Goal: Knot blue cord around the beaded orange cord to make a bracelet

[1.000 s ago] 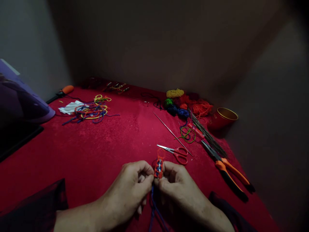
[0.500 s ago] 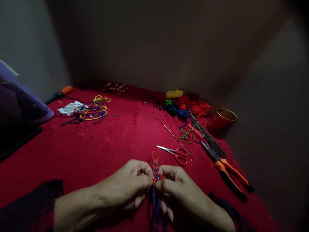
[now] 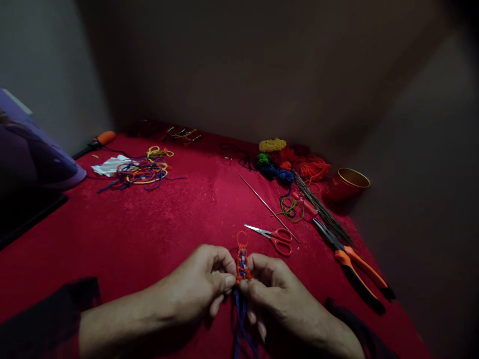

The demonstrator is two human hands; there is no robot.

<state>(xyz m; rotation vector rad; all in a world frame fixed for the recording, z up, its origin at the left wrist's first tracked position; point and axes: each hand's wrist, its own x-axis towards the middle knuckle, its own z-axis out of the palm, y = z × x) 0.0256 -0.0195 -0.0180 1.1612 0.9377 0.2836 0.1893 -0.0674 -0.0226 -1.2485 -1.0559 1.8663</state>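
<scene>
Pinching grips of the left hand point(image 3: 204, 276) and right hand point(image 3: 275, 285), thumb against forefinger, hold opposite edges of a knotted orange-and-blue strip point(image 3: 242, 264) near the front of a red-covered table point(image 3: 168, 219). Holding it from both sides appears to keep the small piece steady and facing up, an orange loop point(image 3: 242, 238) at its far end, blue cords point(image 3: 241, 314) trailing below between the hands. Red-handled scissors point(image 3: 279, 241) lie just beyond, handles to the right, likely for easy reach. Pliers point(image 3: 346, 254) point their handles toward the worker; balls of yarn point(image 3: 272, 145) sit farther back, seemingly clear of the handwork.
</scene>
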